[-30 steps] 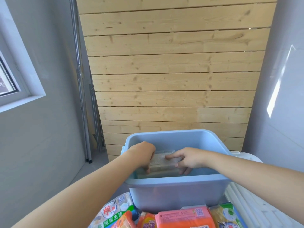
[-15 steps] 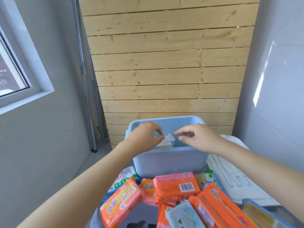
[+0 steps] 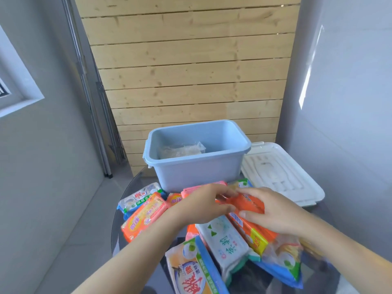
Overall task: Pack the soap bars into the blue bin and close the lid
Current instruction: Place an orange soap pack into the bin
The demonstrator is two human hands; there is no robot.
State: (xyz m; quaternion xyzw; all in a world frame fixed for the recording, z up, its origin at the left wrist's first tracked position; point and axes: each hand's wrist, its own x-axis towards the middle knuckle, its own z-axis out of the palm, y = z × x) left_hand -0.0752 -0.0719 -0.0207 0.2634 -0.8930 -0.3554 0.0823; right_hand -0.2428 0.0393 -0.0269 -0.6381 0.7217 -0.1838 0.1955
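soap bars: I see a pile of wrapped packs on the desk (image 3: 118, 219) just in front of the bin; orange pack (image 3: 247, 203) on top, between both hands
left hand (image 3: 203, 205): fingers curled on the orange pack's left end, gripping it
right hand (image 3: 273, 211): thumb and fingers pinch the same pack's right end
blue bin (image 3: 197, 166): open, upright behind the pile; one clear-wrapped bar (image 3: 180, 150) inside on the left
lid (image 3: 282, 172): white, lying flat on the desk, touching bin's right side
backdrop: I see wood plank wall (image 3: 191, 71) behind the bin
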